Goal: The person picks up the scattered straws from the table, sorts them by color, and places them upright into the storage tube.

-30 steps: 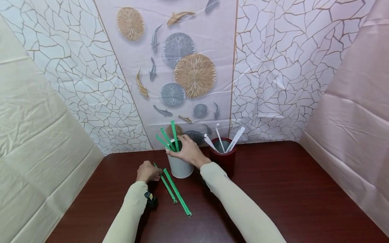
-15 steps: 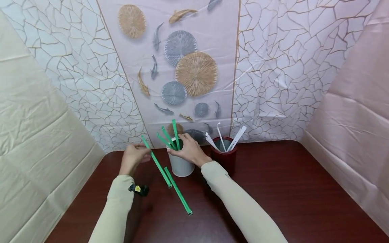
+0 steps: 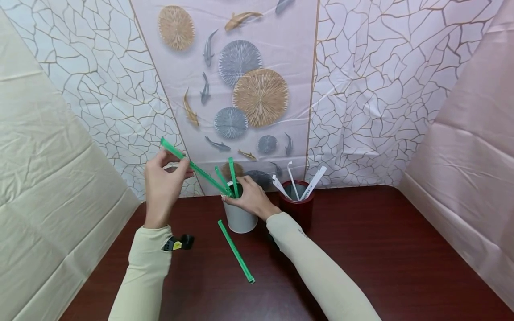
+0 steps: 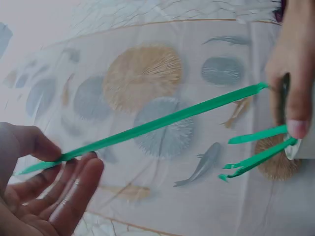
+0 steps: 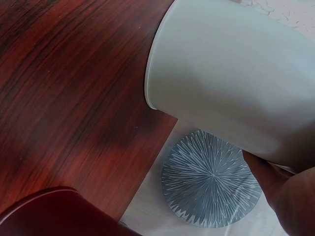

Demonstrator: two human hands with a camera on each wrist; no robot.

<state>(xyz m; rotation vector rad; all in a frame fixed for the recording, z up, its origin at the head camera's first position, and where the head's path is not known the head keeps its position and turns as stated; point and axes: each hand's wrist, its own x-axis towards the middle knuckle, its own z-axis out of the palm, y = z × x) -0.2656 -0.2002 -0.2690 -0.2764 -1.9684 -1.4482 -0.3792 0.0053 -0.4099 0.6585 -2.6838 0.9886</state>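
Between the thumb and fingers of my left hand (image 3: 162,189) is a slim green straw (image 3: 201,172) in a wrapper, pinched near its upper end. It slants down to the right, its lower end at the mouth of the white cup (image 3: 241,219). The left wrist view shows that same straw (image 4: 162,121) stretching toward the cup. My right hand (image 3: 254,198) grips the white cup by its rim, thumb on the near left side. Several green straws (image 3: 231,171) lean inside this cup. Another green straw (image 3: 236,252) lies on the table in front of it.
A dark red cup (image 3: 296,215) with white wrapped straws (image 3: 314,183) stands just right of the white cup, behind my right wrist. The dark wooden table (image 3: 381,254) ends at a patterned cloth backdrop (image 3: 353,111). Plain cloth hangs at both sides.
My left hand has lifted one green straw off the table, raised it up and left, and brought its lower end to the white cup. The right hand stays on the cup.
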